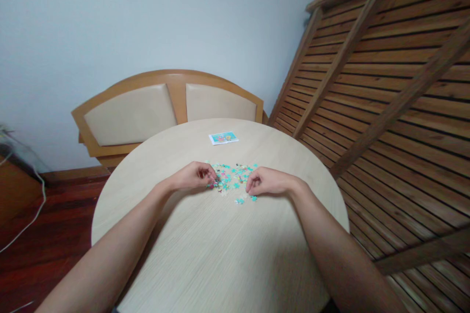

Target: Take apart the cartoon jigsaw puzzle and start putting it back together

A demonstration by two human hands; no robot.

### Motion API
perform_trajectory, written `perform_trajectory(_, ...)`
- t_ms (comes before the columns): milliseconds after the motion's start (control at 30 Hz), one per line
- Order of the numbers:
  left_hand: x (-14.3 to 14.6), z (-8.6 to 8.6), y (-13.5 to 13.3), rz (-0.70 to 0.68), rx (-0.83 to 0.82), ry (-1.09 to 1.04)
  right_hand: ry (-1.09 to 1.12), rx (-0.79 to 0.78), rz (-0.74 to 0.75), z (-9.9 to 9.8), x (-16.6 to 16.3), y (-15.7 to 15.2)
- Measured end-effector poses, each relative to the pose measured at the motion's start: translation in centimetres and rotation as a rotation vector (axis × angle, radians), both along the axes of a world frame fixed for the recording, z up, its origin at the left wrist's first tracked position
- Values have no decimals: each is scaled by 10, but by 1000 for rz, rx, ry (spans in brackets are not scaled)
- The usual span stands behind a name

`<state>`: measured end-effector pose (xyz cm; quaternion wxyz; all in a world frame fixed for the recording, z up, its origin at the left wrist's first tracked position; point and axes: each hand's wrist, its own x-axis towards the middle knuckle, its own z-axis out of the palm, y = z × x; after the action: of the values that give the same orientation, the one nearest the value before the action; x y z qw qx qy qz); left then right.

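Observation:
Small jigsaw puzzle pieces, mostly turquoise with some pink, white and dark ones, lie in a loose heap on the round table. My left hand is at the heap's left side, its fingers curled and the fingertips pinched among the pieces. On the right side of the heap, my right hand has thumb and fingers pressed together, close to the tabletop. Whatever either pinch holds is too small to make out. Two turquoise pieces lie a little apart, nearer me, below my right fingertips.
Beyond the heap lies a picture card with colourful cartoon figures on turquoise. A wooden headboard with cream panels stands behind the table against the wall. Wooden slats lean at the right. A white cable hangs at the left.

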<state>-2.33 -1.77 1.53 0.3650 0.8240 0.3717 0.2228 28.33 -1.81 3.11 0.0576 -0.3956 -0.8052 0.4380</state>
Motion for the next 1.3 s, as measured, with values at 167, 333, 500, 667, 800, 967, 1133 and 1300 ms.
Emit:
perform_trajectory(167, 15, 1, -11, -128, -325, 39, -44, 20, 19, -1, -8, -3)
perform_trajectory(333, 23, 0, -14, -97, -186, 122, -87, 119, 50, -6, -10, -1)
perform_trajectory(500, 23, -2, -12, -105, -105, 150, -114, 158, 49, -5, -12, -1)
perform_trajectory(667, 24, -3, -10, -127, 14, 203, -142, 165, 45, -3, -14, -3)
perform_trajectory(800, 29, -4, -11, -193, 190, 236, -129, 160, 42, -3, -15, -4)
perform_trajectory(967, 32, -7, -12, -218, 288, 238, -91, 142, 56, -5, -15, -3)
perform_trajectory(1133, 33, -7, -12, -280, 337, 200, -71, 185, 39, -8, -15, -2)
perform_trajectory(1300, 37, -7, -13, -270, 370, 191, -46, 212, 34, -9, -16, -3)
